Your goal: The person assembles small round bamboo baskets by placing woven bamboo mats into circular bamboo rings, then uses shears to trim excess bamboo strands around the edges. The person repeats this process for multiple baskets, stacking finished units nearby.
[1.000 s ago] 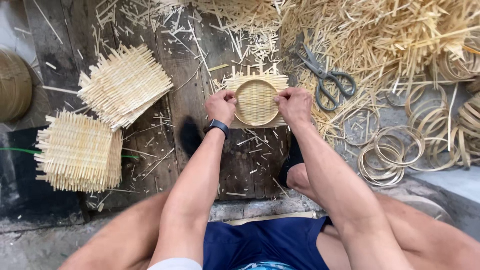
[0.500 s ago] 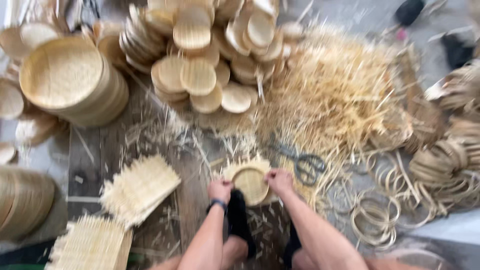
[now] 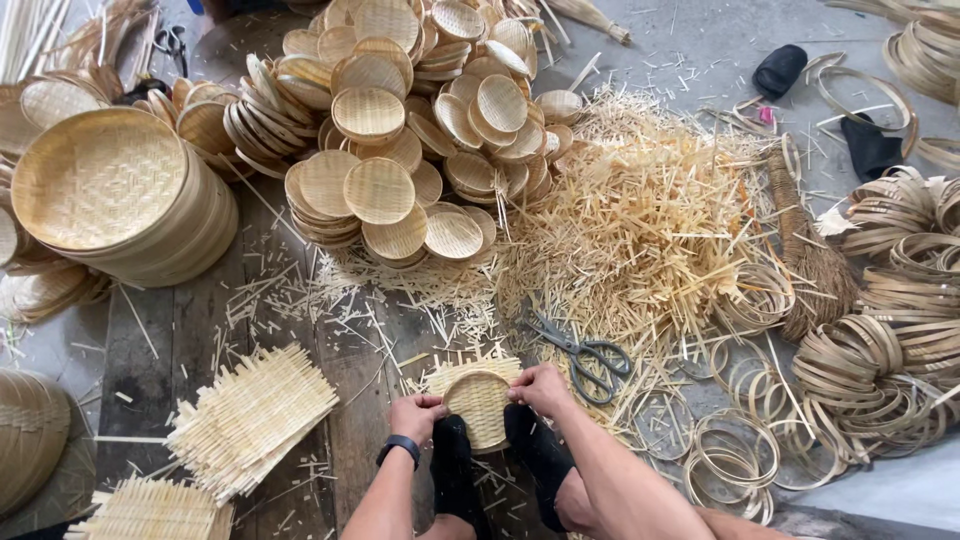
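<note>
Two hands hold one small woven tray (image 3: 478, 405) between them, low in the head view and just in front of the person's black-socked feet (image 3: 452, 465). The left hand (image 3: 415, 417) is closed on the tray's left rim, a dark band on its wrist; the right hand (image 3: 541, 390) is closed on the right rim, fingers curled over the edge. Loose strip ends stick out past the tray's round hoop at the top — untrimmed, as far as can be seen.

Scissors (image 3: 580, 355) lie open on the wooden boards just to the right of the right hand, at the foot of a big heap of bamboo offcuts (image 3: 650, 225). Beyond, a pile of finished small trays (image 3: 400, 120) spreads across the top of the view, with a stack of larger round trays (image 3: 110, 195) to the left. Flat square woven mats (image 3: 250, 420) sit near the left hand, and loose bamboo rings (image 3: 740, 440) are scattered to the right.

Several risks stand out. The stiff strip ends could splinter into bare fingers if the grip slides along the rim. Uneven pressure from the two hands might pop the weave out of its hoop. The open blades lie close to the right hand — a careless reach could catch them, and the litter underfoot looks slippery.
</note>
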